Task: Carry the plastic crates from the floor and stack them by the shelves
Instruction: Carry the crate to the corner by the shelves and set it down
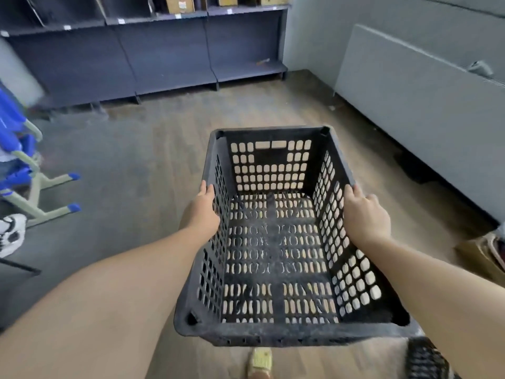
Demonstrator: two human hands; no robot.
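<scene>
An empty black plastic crate with slotted walls hangs in the air in front of me, above the wooden floor. My left hand grips its left rim and my right hand grips its right rim, both about halfway along the long sides. Dark blue-grey shelves stand along the far wall, some way ahead. Part of another black crate shows on the floor at the bottom right corner.
A grey cabinet runs along the right wall. At the left stand blue chairs with pale legs and a white shoe. A cardboard box sits at the right edge. My foot in a yellow sandal shows below the crate.
</scene>
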